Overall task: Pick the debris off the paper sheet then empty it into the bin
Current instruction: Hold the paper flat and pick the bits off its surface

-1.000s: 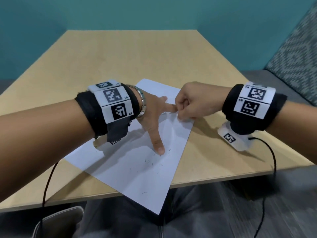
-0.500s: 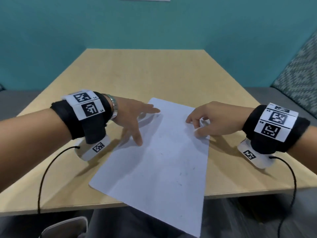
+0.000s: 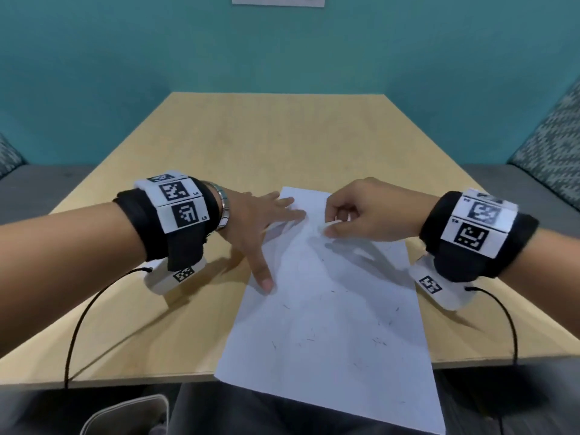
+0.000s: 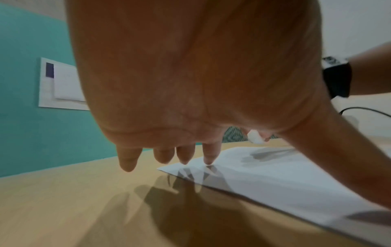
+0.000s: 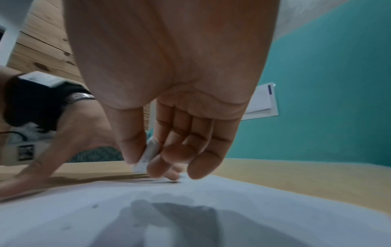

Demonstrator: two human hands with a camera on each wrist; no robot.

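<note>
A white paper sheet (image 3: 329,324) lies on the wooden table (image 3: 266,136), its near end hanging over the table's front edge. Small dark debris specks (image 3: 314,339) are scattered over its lower half. My left hand (image 3: 284,249) is spread flat, fingertips (image 4: 208,160) and thumb pressing the sheet's left edge. My right hand (image 3: 329,226) hovers over the sheet's far end and pinches a small white piece (image 5: 150,153) between thumb and fingers; the same white piece (image 4: 256,138) shows in the left wrist view. A pale bin (image 3: 125,416) stands below the table edge at the lower left.
Black cables (image 3: 78,324) run from both wrist units across the table's front part. Patterned seat cushions (image 3: 555,152) flank the table on the right and far left. A teal wall with a white notice (image 3: 277,0) stands behind.
The sheet has turned straighter, toward me. My left hand shifted onto its left edge and spread out. My right hand moved in over the sheet's far end, still pinched.
</note>
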